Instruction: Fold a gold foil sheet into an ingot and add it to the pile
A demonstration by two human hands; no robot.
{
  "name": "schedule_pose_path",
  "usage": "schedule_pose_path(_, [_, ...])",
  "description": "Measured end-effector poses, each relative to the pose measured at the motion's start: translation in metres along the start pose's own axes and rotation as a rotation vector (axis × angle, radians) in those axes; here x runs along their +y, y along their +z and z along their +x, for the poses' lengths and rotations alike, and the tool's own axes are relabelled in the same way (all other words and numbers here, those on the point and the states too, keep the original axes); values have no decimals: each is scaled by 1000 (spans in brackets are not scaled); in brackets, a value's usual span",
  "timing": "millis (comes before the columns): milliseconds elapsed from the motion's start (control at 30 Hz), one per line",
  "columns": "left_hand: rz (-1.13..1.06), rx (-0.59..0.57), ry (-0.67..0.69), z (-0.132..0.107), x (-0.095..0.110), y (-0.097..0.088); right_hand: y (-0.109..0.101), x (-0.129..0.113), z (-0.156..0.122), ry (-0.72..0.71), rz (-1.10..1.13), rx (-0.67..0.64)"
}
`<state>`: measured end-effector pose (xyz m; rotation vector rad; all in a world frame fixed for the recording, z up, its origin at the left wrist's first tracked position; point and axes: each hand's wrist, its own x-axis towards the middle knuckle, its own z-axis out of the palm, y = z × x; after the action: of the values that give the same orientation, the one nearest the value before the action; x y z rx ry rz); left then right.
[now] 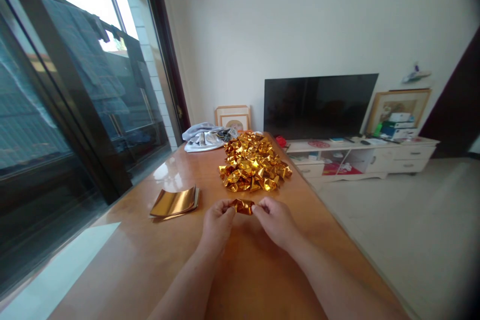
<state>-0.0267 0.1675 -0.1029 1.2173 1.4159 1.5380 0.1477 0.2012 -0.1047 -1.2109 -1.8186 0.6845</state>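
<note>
Between my hands is a small folded piece of gold foil paper (244, 206), rolled into a short, puffed shape. My left hand (219, 220) pinches its left end, and my right hand (273, 217) pinches the right end with thumb and fingers. Just beyond them lies a heap of folded gold foil pieces (255, 162), crumpled and shiny. To the left of my left hand rests a stack of flat gold foil sheets (174, 203), slightly curled at the edges.
The wooden table (270, 270) carries a bundle of grey cloth (206, 136) at its far end and a pale sheet (71, 270) at its left edge. Beyond stand a television (318, 105) and a white cabinet (390, 160). A glass sliding door (75, 85) is on the left.
</note>
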Motion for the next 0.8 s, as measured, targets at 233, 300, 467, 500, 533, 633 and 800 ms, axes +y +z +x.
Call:
schedule_pose_path(233, [224,-95,109,1,-12,0,-10,-2,5,-139,17,23])
schedule_pose_path(300, [318,-90,138,0,-15,2,-9,-3,5,-179,-5,-20])
schedule_pose_path(467, [450,-127,203,-2,-21,5,-8,-2,5,-196,-64,-80])
schedule_pose_path(500, [468,-134,209,-2,-22,5,-9,-1,5,-192,-78,-90])
schedule_pose_path(533, [482,-141,212,-2,-22,5,-9,-1,6,-189,-91,-104])
schedule_pose_path(633, [505,-153,215,-3,-22,5,-13,-1,6,-197,-132,-145])
schedule_pose_path(800, [510,-163,221,-6,-14,6,-17,-1,6,-228,-203,-176])
